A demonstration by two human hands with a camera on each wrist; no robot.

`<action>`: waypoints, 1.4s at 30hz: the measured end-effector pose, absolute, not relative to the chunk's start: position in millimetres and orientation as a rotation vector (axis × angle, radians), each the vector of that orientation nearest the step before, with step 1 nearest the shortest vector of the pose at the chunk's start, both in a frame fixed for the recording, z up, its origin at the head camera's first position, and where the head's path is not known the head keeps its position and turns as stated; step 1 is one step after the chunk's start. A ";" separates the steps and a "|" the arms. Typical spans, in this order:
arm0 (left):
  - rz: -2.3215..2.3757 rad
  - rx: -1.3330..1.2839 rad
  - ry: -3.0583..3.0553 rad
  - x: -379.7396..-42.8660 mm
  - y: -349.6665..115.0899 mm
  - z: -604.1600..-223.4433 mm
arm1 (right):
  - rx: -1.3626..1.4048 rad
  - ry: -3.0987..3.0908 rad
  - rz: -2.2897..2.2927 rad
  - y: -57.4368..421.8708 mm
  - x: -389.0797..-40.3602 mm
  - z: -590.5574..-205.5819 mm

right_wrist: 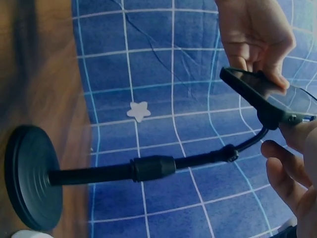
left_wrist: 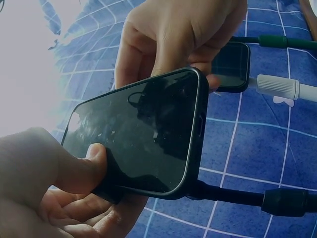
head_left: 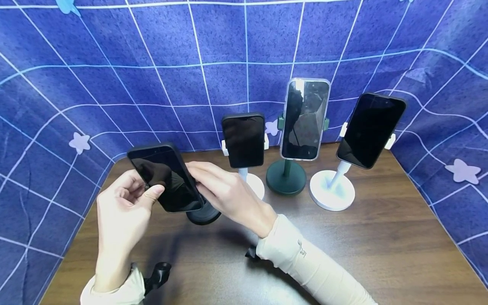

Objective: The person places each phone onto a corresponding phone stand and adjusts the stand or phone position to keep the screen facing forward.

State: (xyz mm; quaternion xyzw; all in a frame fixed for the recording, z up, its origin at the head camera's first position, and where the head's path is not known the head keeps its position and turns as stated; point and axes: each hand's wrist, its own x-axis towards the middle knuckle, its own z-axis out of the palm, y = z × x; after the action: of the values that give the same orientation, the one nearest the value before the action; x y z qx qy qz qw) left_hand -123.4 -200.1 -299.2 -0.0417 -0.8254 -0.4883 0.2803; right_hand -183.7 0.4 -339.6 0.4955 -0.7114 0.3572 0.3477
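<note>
A black-cased smartphone [head_left: 173, 180] sits tilted, screen up, atop a black desk phone stand [right_wrist: 153, 168]. My left hand [head_left: 123, 207] holds its left long edge, the thumb [left_wrist: 96, 153] flat on the screen and the other fingers underneath. On the opposite long edge, my right hand [head_left: 232, 192] grips with curled fingers, partly hidden behind the phone in the left wrist view. A black clamp piece [left_wrist: 109, 192] shows at the edge by the left hand. The stand's round base [right_wrist: 32, 178] rests on the wooden table, its neck bending up to the phone's back.
To the right stand three more phones on holders: a black phone [head_left: 244, 142] on a white stand, a clear-cased phone [head_left: 305, 120] on a green stand, and a tilted black phone [head_left: 371, 131] on a white stand [head_left: 331, 190]. Blue grid cloth [head_left: 213, 46] surrounds the wooden table [head_left: 381, 245].
</note>
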 end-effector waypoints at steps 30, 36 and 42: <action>-1.124 0.023 -2.327 -120.1 -200.9 -291.3 | 1.277 -1.826 0.575 19.8 -186.9 -330.4; -1.059 0.023 -2.349 -120.0 -197.1 -289.6 | 1.277 -1.830 0.611 21.5 -187.2 -329.8; -1.022 0.035 -2.334 -118.5 -191.7 -291.6 | 1.283 -1.843 0.618 23.0 -187.7 -330.9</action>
State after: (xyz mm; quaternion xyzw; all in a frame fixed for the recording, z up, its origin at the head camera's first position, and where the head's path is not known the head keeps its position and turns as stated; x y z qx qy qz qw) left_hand -118.5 -191.7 -291.6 0.0131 -0.8759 -0.3835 0.2926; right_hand -187.7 23.0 -330.9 0.5058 -0.7270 0.2438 0.3952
